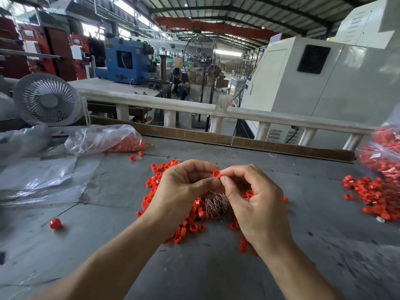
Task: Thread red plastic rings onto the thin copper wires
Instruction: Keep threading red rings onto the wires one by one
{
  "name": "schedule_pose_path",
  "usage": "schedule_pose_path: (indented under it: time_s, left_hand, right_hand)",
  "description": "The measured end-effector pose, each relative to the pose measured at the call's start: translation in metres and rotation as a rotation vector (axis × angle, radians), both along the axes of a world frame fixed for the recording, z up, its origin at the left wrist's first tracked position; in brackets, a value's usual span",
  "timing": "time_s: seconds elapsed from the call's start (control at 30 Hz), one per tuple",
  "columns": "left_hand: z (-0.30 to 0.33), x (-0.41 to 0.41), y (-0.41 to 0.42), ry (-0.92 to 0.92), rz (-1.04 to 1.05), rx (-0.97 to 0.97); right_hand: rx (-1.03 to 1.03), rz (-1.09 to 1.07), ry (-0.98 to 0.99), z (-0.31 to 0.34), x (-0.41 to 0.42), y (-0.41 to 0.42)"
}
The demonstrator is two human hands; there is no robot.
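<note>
Left, a plastic bag holds red rings.

Both bare forearms reach in from the bottom edge and converge at the middle, wrists raised. The left hand is curled, thumb lying across toward the right, its fingers bent over the top. The right hand meets it thumb tip to thumb tip, forefinger and thumb pinched together, the other fingers loosely curled beneath.
</note>
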State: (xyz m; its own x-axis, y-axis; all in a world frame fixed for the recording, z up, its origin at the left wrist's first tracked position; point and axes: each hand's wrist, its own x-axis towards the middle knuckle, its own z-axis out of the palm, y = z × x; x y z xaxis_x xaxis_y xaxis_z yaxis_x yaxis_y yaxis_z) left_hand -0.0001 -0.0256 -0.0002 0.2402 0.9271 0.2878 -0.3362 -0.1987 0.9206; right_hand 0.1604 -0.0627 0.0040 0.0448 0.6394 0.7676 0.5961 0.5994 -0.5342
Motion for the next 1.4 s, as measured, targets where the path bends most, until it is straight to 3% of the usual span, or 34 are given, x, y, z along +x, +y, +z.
schedule_pose_path:
  time_s: [0.47, 1.4]
  left_hand:
    - [-0.0016, -0.0022, -0.0005, 0.019, -0.059, -0.011]
    - [0.0019, 0.0020, -0.0044, -0.053, 0.022, -0.036]
  right_hand:
    - [-0.011, -0.003, -0.001, -0.0007, 0.0037, -0.0003]
    - [0.005, -0.084, -0.100, 0.0008, 0.0031, -0.0004]
